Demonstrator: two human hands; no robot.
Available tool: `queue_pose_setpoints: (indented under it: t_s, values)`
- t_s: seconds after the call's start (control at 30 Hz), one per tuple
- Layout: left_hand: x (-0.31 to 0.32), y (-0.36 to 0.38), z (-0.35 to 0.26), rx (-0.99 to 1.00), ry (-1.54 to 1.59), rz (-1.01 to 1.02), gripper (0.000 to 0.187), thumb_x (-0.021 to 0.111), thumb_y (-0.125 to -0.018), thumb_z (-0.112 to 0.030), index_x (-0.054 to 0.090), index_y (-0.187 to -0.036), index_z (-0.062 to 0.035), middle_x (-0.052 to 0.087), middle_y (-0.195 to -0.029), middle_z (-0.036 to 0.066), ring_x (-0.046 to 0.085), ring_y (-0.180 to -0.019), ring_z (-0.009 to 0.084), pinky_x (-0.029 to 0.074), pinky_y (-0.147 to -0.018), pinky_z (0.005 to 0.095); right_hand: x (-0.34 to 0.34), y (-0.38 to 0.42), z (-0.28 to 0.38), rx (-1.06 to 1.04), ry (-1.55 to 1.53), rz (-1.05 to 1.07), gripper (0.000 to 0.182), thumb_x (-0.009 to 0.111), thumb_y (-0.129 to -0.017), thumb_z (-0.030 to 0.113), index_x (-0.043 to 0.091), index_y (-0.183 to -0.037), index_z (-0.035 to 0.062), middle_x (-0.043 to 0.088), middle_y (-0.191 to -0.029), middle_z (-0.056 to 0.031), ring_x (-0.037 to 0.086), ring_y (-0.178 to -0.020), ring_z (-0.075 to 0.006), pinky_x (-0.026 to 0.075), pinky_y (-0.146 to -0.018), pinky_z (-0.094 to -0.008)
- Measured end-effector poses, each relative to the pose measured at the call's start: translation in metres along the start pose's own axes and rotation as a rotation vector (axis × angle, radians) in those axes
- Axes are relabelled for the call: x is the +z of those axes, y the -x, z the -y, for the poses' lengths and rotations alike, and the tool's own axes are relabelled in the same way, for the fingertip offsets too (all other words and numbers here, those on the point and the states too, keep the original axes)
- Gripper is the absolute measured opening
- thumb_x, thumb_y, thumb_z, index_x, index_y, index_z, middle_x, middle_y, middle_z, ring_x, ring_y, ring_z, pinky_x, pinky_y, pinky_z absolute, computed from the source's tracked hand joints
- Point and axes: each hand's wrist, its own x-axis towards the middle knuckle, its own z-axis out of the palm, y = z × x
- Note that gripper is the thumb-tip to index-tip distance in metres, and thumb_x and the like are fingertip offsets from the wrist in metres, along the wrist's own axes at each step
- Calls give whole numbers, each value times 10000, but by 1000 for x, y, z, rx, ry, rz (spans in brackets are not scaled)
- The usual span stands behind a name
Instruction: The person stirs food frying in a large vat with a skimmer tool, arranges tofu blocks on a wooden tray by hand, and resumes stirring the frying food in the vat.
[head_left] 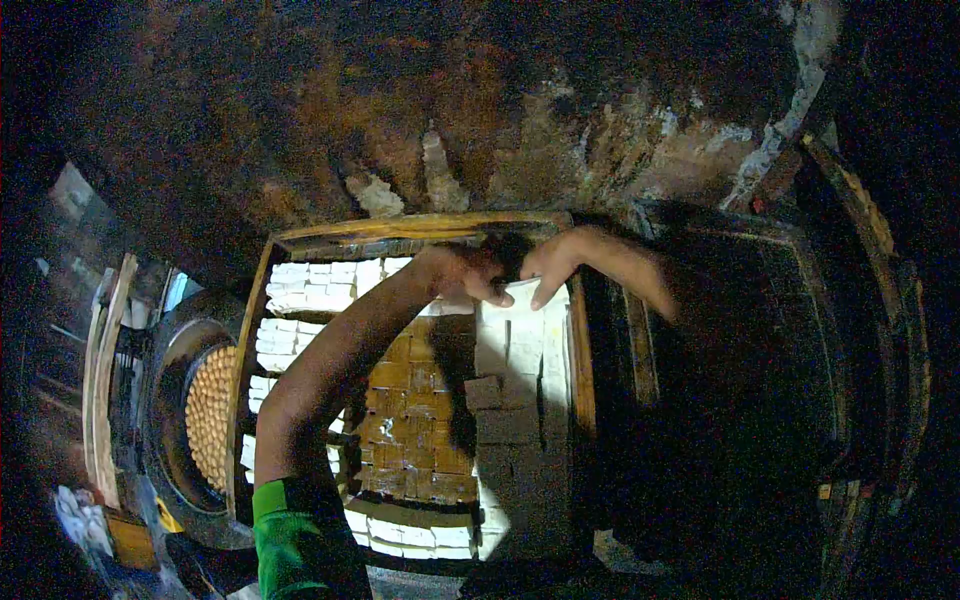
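Note:
A wooden-framed tray (pixel 420 222) with a woven, slatted brown base holds rows of white rectangular blocks that look like tofu. Bent over the far end of the right-hand row of white blocks (pixel 522 345), my left hand (pixel 465 277) has its thumb on the row's edge. Close beside it, my right hand (pixel 558 262) grips the same far edge, thumb on top and fingers behind. Both hands look closed on this end; the fingertips behind it are hidden. My left forearm, in a green sleeve (pixel 290 545), crosses the left rows and covers part of them.
Left of the tray stands a round dark container (pixel 170 400) with many small round tan items (pixel 210 420). A dark wooden frame (pixel 740 225) lies to the right. Behind the tray rises a stained wall (pixel 350 110). Wooden posts (pixel 105 380) stand at far left.

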Motion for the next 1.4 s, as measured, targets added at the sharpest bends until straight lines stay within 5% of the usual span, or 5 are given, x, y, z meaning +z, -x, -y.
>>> queue_pose_setpoints:
  t_s: [0.73, 0.9, 0.97, 1.13, 1.4]
  values:
    - [-14, 43, -70, -297, 136, 160, 816, 682, -660, -498, 394, -1320, -114, 491, -1265, 121, 454, -1160, 267, 318, -983, 358, 3, 2, 13, 122, -99, 52, 684, 721, -650, 429, 540, -1099, -54, 599, -1070, -175, 564, -976, -269, 437, -827, -370]
    - [21, 3, -19, 58, 72, 5, 842, 738, -635, -434, 394, -1306, -60, 468, -1285, 152, 443, -1179, 267, 332, -984, 379, 6, 8, 30, 193, -118, 170, 774, 730, -637, 436, 482, -1193, -43, 530, -1184, -210, 502, -1102, -306, 398, -928, -377]
    - [27, 6, -23, 173, -22, -99, 830, 735, -647, -431, 395, -1292, -34, 482, -1259, 178, 463, -1158, 289, 355, -972, 394, 22, 15, 29, -59, -107, -65, 874, 732, -630, 449, 385, -1277, -26, 473, -1255, -206, 458, -1149, -313, 358, -978, -370]
    - [41, 10, -28, 327, -248, -328, 799, 723, -667, -431, 395, -1261, -8, 561, -1120, 213, 530, -1057, 350, 414, -922, 421, 54, 31, 41, 110, -18, -319, 1054, 716, -637, 438, 150, -1348, -96, 372, -1284, -307, 404, -1183, -369, 339, -995, -362]
    - [23, 17, -26, 76, -29, -152, 636, 731, -647, -393, 526, -1102, 1, 602, -1023, 156, 563, -978, 289, 436, -855, 382, 25, 18, 17, 7, -145, -195, 827, 724, -615, 330, 349, -1270, -7, 515, -1165, -213, 517, -1048, -296, 417, -879, -357]
